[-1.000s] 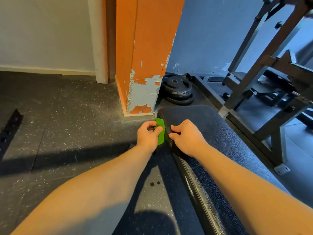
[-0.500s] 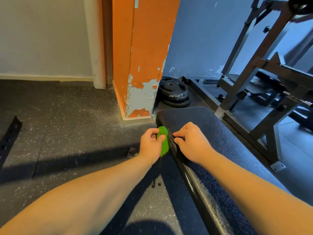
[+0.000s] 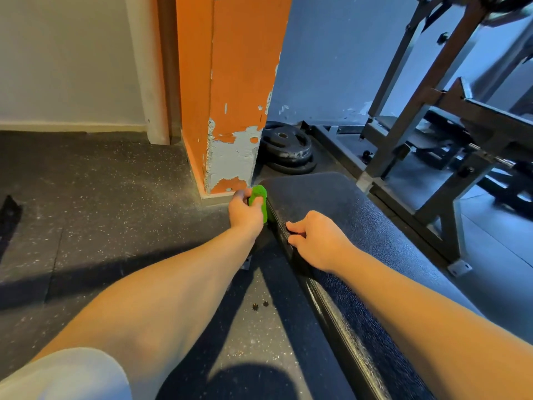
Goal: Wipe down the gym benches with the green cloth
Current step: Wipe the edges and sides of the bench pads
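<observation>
1. The left hand (image 3: 245, 210) is closed round a bunched green cloth (image 3: 258, 200). The fingers are curled about it, and only the top of the cloth and a strip down its right side are left showing.
2. The cloth is pressed against the left side edge of a black padded gym bench (image 3: 346, 215), close to the far corner of the pad. Cloth and upholstery are touching there.
3. The right hand (image 3: 317, 241) is set on the same left edge of the bench, nearer the person than the left hand and apart from it.
4. The right thumb is laid along the top rim, and the fingers are bent over the edge and down the side of the pad, so that the edge is gripped. How far the fingers reach beneath cannot be told.
5. Both forearms are bare and stretched forward. A white sleeve (image 3: 66, 376) is seen at the lower left corner.
6. The bench is seen running from the lower right towards the middle, its textured top lit on the right side.
7. A square orange pillar with peeling paint (image 3: 239, 82) stands just beyond the left hand, beside the far left corner of the bench. Whether pillar and bench touch cannot be told.
8. A stack of round black weight plates (image 3: 288, 148) lies on the floor behind the pillar, past the far end of the bench.
9. A dark metal rack frame (image 3: 432, 116) stands to the right of the bench, on a dark speckled rubber floor (image 3: 101, 197).
</observation>
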`<state>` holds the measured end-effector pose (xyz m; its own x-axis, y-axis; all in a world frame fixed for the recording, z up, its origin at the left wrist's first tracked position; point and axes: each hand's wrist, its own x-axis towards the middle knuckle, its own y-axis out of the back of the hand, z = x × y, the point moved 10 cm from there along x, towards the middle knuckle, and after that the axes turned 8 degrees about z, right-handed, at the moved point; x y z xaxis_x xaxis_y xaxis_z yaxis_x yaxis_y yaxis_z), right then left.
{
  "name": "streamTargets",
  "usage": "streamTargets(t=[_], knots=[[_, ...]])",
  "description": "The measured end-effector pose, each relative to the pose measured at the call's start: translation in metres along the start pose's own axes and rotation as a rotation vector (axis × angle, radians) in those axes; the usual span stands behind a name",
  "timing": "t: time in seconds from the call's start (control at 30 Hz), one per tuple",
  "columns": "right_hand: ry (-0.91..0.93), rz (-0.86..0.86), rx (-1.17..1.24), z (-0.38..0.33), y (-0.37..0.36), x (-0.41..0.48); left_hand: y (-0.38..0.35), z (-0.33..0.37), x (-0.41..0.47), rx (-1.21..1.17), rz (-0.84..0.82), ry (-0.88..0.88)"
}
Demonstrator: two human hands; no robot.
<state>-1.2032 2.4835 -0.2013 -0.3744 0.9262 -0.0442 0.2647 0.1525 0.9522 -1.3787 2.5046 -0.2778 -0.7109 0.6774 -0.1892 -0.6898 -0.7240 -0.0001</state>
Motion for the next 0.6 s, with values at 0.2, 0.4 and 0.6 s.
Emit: streamTargets(t=[0.2,0.4,0.6], knots=[[0.045,0.132,-0.017,0.005,0.015,-0.018,0.007,-0.004,-0.055,0.104,-0.199,-0.133],[0.192,-0.037,-0.294,0.000,0.001,-0.048,0.012,-0.007,-0.088,0.171,-0.164,-0.207],[0.139,-0.035,-0.259,0.000,0.001,-0.039,0.017,-0.013,-0.071,0.004,-0.025,-0.061]])
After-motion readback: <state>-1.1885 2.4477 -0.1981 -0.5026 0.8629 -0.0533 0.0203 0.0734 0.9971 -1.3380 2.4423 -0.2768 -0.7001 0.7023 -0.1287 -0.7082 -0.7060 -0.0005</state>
